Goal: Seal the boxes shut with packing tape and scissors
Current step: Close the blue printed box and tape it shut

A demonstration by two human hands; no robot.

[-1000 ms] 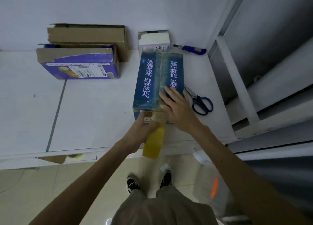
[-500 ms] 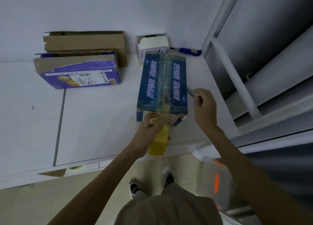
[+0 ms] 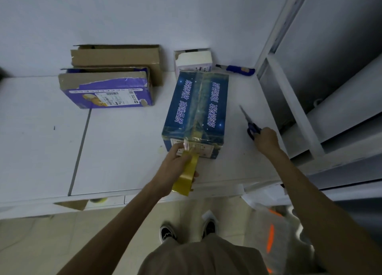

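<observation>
Standing at a white table (image 3: 124, 150), the person has the blue box (image 3: 196, 109) directly ahead, its long side running away from them.

Head view, writing: the lid carries two columns of white Chinese characters, one on each side of a strip of clear tape (image 3: 199, 101) along the centre seam. One group reads 高端品质. A pale label on the near end face is too blurred to read.

Left hand (image 3: 175, 167): fingers curled round a yellow tape roll (image 3: 186, 177) at the near end of the blue box. The thumb presses the pulled-out tape onto that end face.

Right hand (image 3: 266, 140): right of the blue box and apart from it, fingers closed on the dark blue handles of the scissors (image 3: 248, 119). The blades lie together and point away. Whether they rest on the table cannot be told.

Surroundings: left of the blue box lies a torn purple box (image 3: 107, 88) with a white barcode label, its print too small to read. A brown cardboard box (image 3: 115, 56) stands behind that one, against the wall. Just beyond the blue box's far end stands a small white box (image 3: 193, 61), its label also illegible. A blue-handled tool (image 3: 237, 69) lies beyond the far right corner.
</observation>
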